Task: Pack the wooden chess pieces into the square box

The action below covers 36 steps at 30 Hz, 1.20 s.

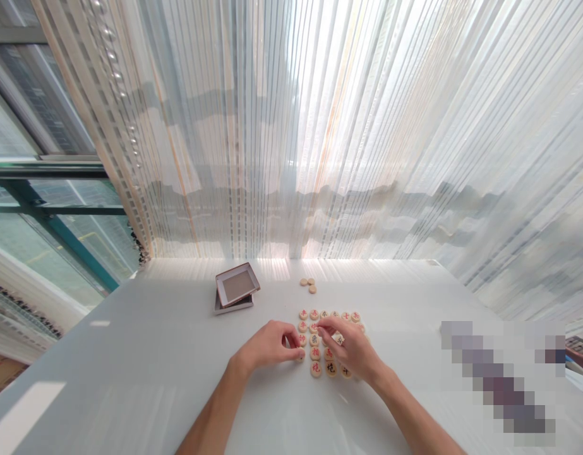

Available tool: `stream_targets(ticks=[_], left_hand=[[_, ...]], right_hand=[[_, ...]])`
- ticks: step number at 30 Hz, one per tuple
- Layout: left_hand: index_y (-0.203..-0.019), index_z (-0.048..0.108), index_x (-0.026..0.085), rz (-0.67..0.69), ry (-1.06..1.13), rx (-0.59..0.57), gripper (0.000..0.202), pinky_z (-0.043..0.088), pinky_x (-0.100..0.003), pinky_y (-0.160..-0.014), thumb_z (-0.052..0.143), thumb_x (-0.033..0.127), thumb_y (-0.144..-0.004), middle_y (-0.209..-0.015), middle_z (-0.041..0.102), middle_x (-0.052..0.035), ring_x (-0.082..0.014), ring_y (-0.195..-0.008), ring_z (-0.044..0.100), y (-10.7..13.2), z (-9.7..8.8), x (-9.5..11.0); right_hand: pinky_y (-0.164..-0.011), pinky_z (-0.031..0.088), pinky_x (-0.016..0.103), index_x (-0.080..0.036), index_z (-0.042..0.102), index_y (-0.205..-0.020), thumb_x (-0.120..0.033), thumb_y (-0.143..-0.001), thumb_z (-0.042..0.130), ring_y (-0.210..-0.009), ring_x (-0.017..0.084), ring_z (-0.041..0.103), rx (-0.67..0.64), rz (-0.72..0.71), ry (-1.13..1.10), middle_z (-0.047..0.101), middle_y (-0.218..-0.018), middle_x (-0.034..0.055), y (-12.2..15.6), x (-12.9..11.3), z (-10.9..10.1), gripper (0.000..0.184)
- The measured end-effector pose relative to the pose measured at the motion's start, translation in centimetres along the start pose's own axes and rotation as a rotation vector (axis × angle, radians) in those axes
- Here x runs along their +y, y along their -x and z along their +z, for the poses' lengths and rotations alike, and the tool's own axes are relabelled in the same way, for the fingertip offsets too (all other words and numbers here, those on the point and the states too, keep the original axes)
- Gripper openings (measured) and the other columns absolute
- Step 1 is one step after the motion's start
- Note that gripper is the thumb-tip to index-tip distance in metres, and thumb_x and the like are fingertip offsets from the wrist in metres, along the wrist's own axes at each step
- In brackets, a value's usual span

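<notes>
Several round wooden chess pieces (315, 353) with red and black characters lie in a tight grid on the white table (153, 354). My left hand (270, 345) rests at the grid's left edge, fingers curled and pressed against a piece at the lower left corner. My right hand (348, 347) lies over the grid's right side, its fingertips pinched on a piece in the second row. Three loose pieces (309, 284) sit apart, farther back.
A small open cardboard box with its lid (236, 288) stands left of the pieces. Sheer white curtains (343, 139) hang behind the table; a window (40, 208) is at the left. A blurred patch covers the table's right side.
</notes>
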<state>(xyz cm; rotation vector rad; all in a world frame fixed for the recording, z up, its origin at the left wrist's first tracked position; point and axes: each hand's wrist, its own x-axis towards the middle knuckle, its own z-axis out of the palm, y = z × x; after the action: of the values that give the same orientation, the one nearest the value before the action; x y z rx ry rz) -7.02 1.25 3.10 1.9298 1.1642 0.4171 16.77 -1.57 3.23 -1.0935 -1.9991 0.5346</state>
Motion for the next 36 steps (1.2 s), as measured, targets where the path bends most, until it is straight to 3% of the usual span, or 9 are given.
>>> stream_targets(ticks=[11,18,24,36], left_hand=[[-0.084,0.071,0.018,0.003,-0.024,0.032,0.031,0.042,-0.024,-0.062,0.074,0.047,-0.073,-0.076,0.067,-0.0003,-0.0156,-0.069,0.058,-0.26,0.35,-0.70],[-0.081,0.070,0.018,0.031,-0.040,0.046,0.034,0.041,-0.024,-0.060,0.062,0.050,-0.084,-0.075,0.067,-0.0007,-0.0148,-0.067,0.056,-0.13,0.08,-0.57],[-0.082,0.070,0.018,0.007,-0.036,0.034,0.028,0.042,-0.024,-0.061,0.070,0.046,-0.076,-0.074,0.067,-0.0002,-0.0156,-0.069,0.058,-0.16,0.29,-0.57],[-0.078,0.069,0.019,0.010,-0.088,0.058,0.026,0.041,-0.024,-0.061,0.069,0.044,-0.077,-0.073,0.067,0.0005,-0.0152,-0.068,0.058,-0.03,0.35,-0.03]], right_hand=[[-0.074,0.056,0.031,-0.025,0.068,-0.101,-0.033,-0.100,0.051,-0.078,0.019,0.069,-0.006,0.009,-0.014,0.073,-0.085,0.0035,0.12,0.20,0.12,0.019],[-0.075,0.056,0.032,-0.026,0.067,-0.100,-0.031,-0.100,0.051,-0.078,0.020,0.069,-0.008,0.007,-0.015,0.073,-0.085,0.0029,-0.02,0.08,-0.11,0.017],[-0.073,0.056,0.032,-0.025,0.068,-0.099,-0.034,-0.100,0.050,-0.076,0.020,0.069,0.010,0.005,-0.007,0.073,-0.083,0.0035,0.03,0.07,-0.12,0.019],[-0.073,0.057,0.032,-0.025,0.068,-0.099,-0.035,-0.100,0.050,-0.075,0.020,0.070,0.004,0.006,-0.009,0.073,-0.082,0.0036,-0.05,-0.14,-0.14,0.021]])
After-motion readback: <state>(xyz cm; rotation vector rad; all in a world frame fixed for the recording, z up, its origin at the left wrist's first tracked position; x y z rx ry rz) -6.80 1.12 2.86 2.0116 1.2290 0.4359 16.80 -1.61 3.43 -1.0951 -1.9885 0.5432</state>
